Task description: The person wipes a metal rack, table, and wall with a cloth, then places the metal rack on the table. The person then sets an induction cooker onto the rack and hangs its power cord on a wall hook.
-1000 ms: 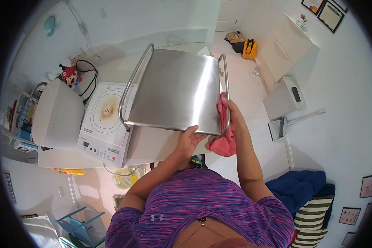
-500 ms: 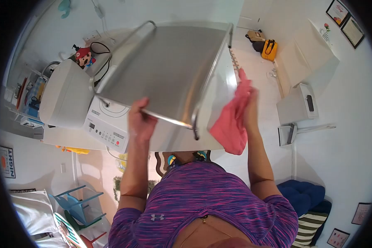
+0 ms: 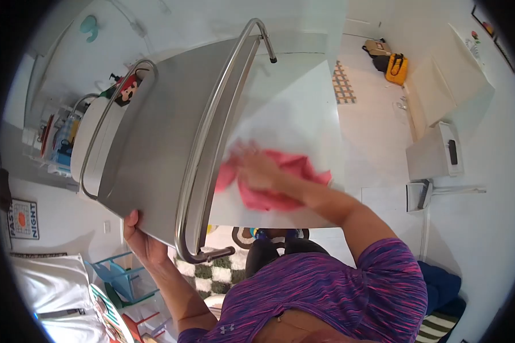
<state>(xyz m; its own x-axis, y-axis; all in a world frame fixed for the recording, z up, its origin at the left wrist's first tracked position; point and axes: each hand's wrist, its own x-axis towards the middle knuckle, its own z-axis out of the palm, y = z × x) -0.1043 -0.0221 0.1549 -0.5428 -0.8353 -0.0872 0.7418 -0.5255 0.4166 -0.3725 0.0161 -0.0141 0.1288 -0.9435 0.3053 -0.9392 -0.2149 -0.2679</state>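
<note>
My left hand [image 3: 146, 244] grips the near edge of a metal stand [image 3: 154, 134], thumb on top of its flat grey panel and fingers underneath. The stand is tilted, its left side low and its right side raised, with bent tube legs along both sides. To the right of it, my right hand [image 3: 256, 170] is on a pink cloth [image 3: 289, 171] spread in folds on the white table [image 3: 297, 97]. That hand is blurred by motion, its fingers pressed down into the cloth. The cooktop is hidden behind the stand.
A white rounded appliance [image 3: 91, 137] and a red-capped figure [image 3: 127, 90] stand behind the stand on the left. On the floor to the right are a yellow bag [image 3: 396, 68], a white bin [image 3: 432, 151] and a dustpan [image 3: 418, 194]. A checkered rug [image 3: 217, 271] lies below.
The stand has been tilted up on the right and shifted left with my left hand. My right hand has brought the pink cloth from the right, in the air, down onto the table beside the stand.
</note>
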